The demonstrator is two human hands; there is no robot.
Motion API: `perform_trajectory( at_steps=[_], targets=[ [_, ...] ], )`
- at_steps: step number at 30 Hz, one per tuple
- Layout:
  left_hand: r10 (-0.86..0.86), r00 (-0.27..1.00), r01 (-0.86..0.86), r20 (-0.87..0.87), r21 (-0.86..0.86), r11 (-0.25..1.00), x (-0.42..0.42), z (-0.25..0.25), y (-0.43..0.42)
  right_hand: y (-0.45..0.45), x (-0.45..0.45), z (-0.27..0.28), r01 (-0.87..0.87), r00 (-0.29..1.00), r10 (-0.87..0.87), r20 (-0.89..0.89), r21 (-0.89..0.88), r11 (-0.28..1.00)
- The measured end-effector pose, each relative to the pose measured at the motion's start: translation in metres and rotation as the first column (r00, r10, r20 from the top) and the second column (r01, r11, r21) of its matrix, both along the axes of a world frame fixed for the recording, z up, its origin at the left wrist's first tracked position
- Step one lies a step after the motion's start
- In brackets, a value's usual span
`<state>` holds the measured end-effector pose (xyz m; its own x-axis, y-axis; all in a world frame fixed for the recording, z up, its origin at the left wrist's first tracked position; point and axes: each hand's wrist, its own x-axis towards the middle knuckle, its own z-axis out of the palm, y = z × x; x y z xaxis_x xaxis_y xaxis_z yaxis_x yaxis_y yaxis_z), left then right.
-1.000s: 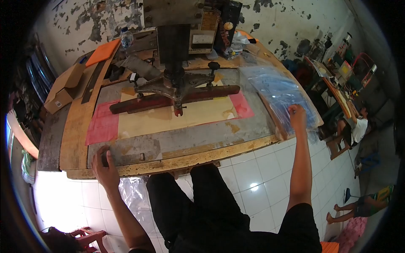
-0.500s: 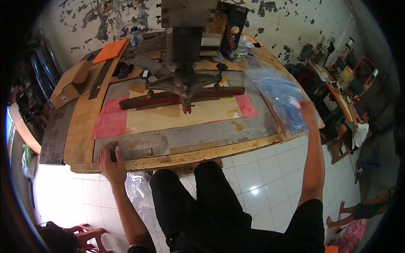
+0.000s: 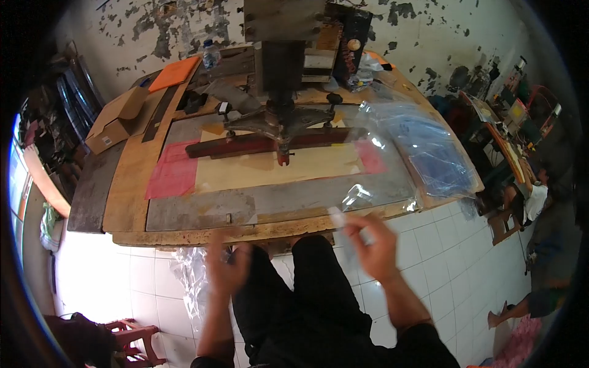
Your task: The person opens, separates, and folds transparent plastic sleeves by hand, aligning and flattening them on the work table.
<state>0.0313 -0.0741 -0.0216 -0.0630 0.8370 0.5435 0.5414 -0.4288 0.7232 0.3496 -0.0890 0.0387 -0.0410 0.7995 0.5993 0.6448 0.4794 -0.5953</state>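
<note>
My right hand is in front of the table edge, its fingers pinching a clear plastic sheet with a small white patch at the corner. Glints along the sheet run back over the right part of the board. Blurred by motion, my left hand hovers at the front edge with thumb and fingers apart and nothing visible in it. Behind the hands, a heavy press head with a red-brown bar stands over a cream sheet flanked by pink pieces.
A stack of clear bluish plastic sheets lies on the table's right side. On the left are a cardboard box and an orange folder-like item. A plastic bottle stands behind. Another person sits far right.
My right hand has moved from the plastic stack toward me and left, drawing a clear sheet along. My left hand has left the dark object at the table edge and shifted right.
</note>
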Motion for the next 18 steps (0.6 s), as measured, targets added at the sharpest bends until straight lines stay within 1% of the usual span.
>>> perform_trajectory(
  at_steps=[1, 2, 3, 4, 5, 6, 7, 8, 9, 10, 11, 12, 13, 14, 15, 16, 18],
  targets=[
    [-0.229, 0.971, 0.221, -0.065, -0.111, 0.969, 0.019, 0.0, -0.013, -0.008, -0.019, -0.019, -0.041, 0.997, 0.037, -0.069, -0.05, 0.998],
    [-0.383, 0.921, 0.39, 0.074, -0.217, 0.895, 0.042, 0.005, -0.024, -0.013, -0.037, -0.028, -0.067, 0.995, 0.063, -0.076, -0.057, 0.996],
    [-0.454, 0.874, 0.486, 0.175, -0.379, 0.788, 0.055, 0.017, -0.036, -0.019, -0.05, -0.032, -0.112, 0.979, 0.085, -0.186, -0.141, 0.984],
    [-0.52, 0.839, 0.539, 0.162, -0.378, 0.752, 0.061, 0.019, -0.039, -0.025, -0.057, -0.031, -0.163, 0.951, 0.094, -0.295, -0.221, 0.961],
    [-0.538, 0.798, 0.603, 0.273, -0.398, 0.692, 0.063, 0.02, -0.042, -0.027, -0.057, -0.029, -0.174, 0.949, 0.102, -0.298, -0.227, 0.958],
    [-0.546, 0.746, 0.666, 0.381, -0.408, 0.625, 0.064, 0.021, -0.044, -0.03, -0.056, -0.027, -0.274, 0.92, 0.176, -0.35, -0.253, 0.928],
    [-0.541, 0.751, 0.661, 0.379, -0.414, 0.626, 0.064, 0.018, -0.046, -0.032, -0.056, -0.025, -0.369, 0.882, 0.243, -0.405, -0.271, 0.889],
    [-0.559, 0.753, 0.657, 0.346, -0.35, 0.668, 0.065, 0.013, -0.046, -0.032, -0.056, -0.022, -0.374, 0.879, 0.245, -0.409, -0.272, 0.887],
    [-0.575, 0.756, 0.651, 0.311, -0.28, 0.705, 0.066, 0.007, -0.046, -0.03, -0.055, -0.018, -0.434, 0.876, 0.334, -0.348, -0.266, 0.861],
    [-0.573, 0.759, 0.649, 0.31, -0.28, 0.708, 0.067, 0.001, -0.046, -0.029, -0.054, -0.016, -0.491, 0.862, 0.42, -0.284, -0.264, 0.83],
    [-0.548, 0.71, 0.691, 0.443, -0.285, 0.664, 0.069, -0.005, -0.046, -0.03, -0.051, -0.022, -0.495, 0.861, 0.406, -0.307, -0.323, 0.806],
    [-0.508, 0.647, 0.733, 0.568, -0.281, 0.619, 0.07, -0.009, -0.047, -0.031, -0.052, -0.02, -0.497, 0.86, 0.408, -0.306, -0.323, 0.806],
    [-0.506, 0.647, 0.733, 0.57, -0.282, 0.619, 0.071, -0.01, -0.052, -0.035, -0.053, -0.016, -0.458, 0.881, 0.359, -0.309, -0.362, 0.812],
    [-0.467, 0.62, 0.749, 0.631, -0.3, 0.59, 0.073, -0.012, -0.057, -0.037, -0.055, -0.014, -0.417, 0.9, 0.308, -0.31, -0.401, 0.816],
    [-0.424, 0.592, 0.767, 0.686, -0.316, 0.559, 0.074, -0.012, -0.059, -0.037, -0.059, -0.022, -0.372, 0.923, 0.308, -0.231, -0.333, 0.866],
    [-0.422, 0.592, 0.766, 0.687, -0.317, 0.559, 0.076, -0.009, -0.058, -0.036, -0.058, -0.024, -0.373, 0.923, 0.308, -0.231, -0.335, 0.865],
    [-0.422, 0.509, 0.807, 0.75, -0.245, 0.538, 0.078, -0.001, -0.053, -0.03, -0.056, -0.024, -0.335, 0.94, 0.312, -0.135, -0.21, 0.918]
  ],
)
